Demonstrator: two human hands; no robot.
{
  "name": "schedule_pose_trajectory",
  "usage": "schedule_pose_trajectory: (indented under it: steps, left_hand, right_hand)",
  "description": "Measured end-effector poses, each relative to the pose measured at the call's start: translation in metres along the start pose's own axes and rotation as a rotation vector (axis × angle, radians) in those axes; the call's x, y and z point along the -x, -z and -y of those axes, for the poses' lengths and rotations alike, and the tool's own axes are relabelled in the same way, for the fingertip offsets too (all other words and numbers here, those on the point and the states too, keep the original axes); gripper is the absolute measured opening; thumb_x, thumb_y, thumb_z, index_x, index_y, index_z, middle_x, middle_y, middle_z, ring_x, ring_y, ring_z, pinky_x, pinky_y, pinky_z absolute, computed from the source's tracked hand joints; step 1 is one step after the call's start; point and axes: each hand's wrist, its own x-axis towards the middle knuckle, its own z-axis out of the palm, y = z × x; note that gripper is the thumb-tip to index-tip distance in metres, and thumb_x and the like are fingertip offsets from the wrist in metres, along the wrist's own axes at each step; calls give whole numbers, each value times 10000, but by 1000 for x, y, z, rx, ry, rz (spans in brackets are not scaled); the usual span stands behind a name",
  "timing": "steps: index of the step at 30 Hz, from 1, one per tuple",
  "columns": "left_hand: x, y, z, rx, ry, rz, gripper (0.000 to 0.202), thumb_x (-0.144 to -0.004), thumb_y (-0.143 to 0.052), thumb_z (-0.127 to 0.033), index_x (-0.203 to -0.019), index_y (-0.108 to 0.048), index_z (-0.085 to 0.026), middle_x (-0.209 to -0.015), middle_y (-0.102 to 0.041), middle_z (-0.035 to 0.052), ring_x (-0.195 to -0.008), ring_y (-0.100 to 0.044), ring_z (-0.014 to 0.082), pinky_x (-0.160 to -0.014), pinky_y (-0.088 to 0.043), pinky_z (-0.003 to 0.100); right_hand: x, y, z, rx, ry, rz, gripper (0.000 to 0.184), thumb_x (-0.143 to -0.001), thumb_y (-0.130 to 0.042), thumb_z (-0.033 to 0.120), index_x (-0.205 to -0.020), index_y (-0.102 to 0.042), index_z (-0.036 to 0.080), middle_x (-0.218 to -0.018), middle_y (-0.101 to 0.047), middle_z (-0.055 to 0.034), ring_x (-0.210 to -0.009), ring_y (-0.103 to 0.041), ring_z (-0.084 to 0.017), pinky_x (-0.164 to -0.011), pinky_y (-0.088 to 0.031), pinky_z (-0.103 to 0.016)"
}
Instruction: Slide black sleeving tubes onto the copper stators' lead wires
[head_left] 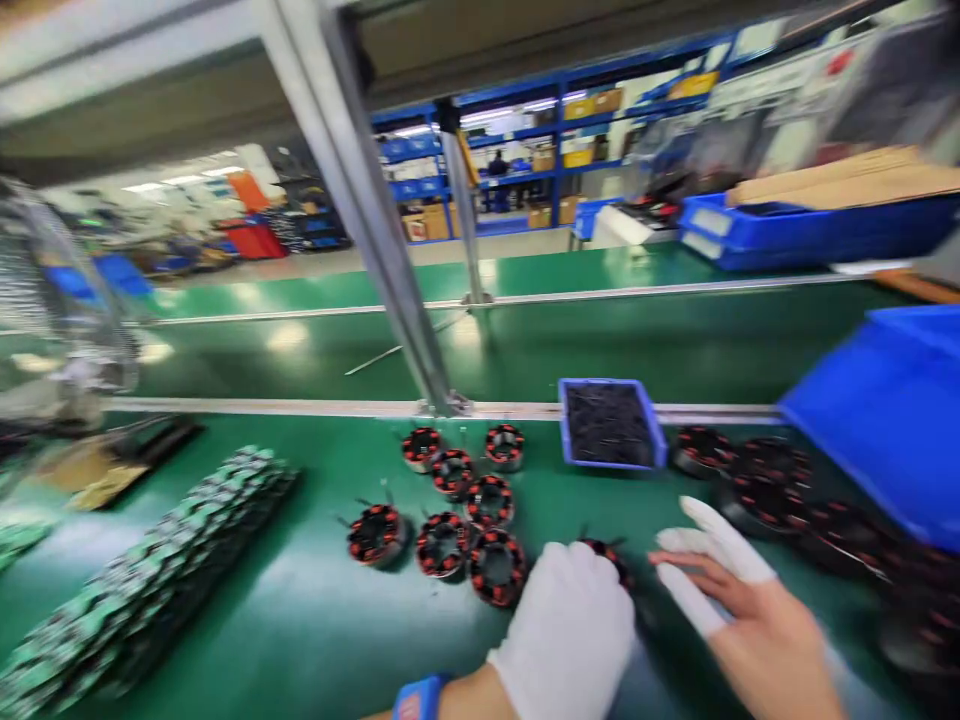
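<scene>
a red and black coil ring (pixel 606 556) is sitting near the workbench's (pixel 315 600) front edge, the gloved left hand (pixel 568 630) closing over it to grip; the right hand (pixel 739 610) is hovering beside, fingers spread, holding nothing.

- Wound coils (pixel 465 515) lie in a cluster mid-desk (pixel 315 620).
- Circuit boards (pixel 142 590) lie left of them.
- A small tray (pixel 609 424) sits behind, to their right.
- A large bin (pixel 885 420) stands at far right.
</scene>
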Motion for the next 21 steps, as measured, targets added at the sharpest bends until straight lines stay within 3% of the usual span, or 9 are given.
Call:
schedule_pose_trajectory:
  steps: [5,12,16,21]
  left_hand:
    - [4,6,7,-128,-63,-12,81,-757,-461,-116,-727,-519,-165,-652,-489,41,-580,-477,199,-499,-358,323]
    - [3,7,7,-133,-46,61,83,-770,-458,-126,-762,-521,-180,-694,-510,49,-621,-499,223,-507,-368,337]
    - [3,6,7,-147,-46,43,77,-765,-464,-128,-759,-517,-184,-697,-508,45,-622,-497,224,-518,-374,344]
    - [4,6,9,-179,-60,25,43,-761,-489,-157,-742,-517,-183,-669,-486,40,-591,-475,215,-493,-351,327]
  right_hand:
    - [-11,-3,14,-87,-24,-45,565,-764,-570,284,-1278,-341,234,-955,-591,-67,-795,-618,-190,-719,-535,-329]
    - [-13,-10,16,-82,51,-7,515,-785,-514,195,-1266,-343,260,-968,-550,-46,-810,-602,-156,-721,-533,-305]
    - [-15,-11,17,-47,97,34,538,-788,-488,182,-1292,-316,254,-933,-555,-37,-779,-599,-145,-694,-539,-297]
    - [-20,-8,23,-5,102,-6,565,-778,-487,181,-1307,-300,250,-924,-566,-37,-780,-597,-149,-699,-536,-306]
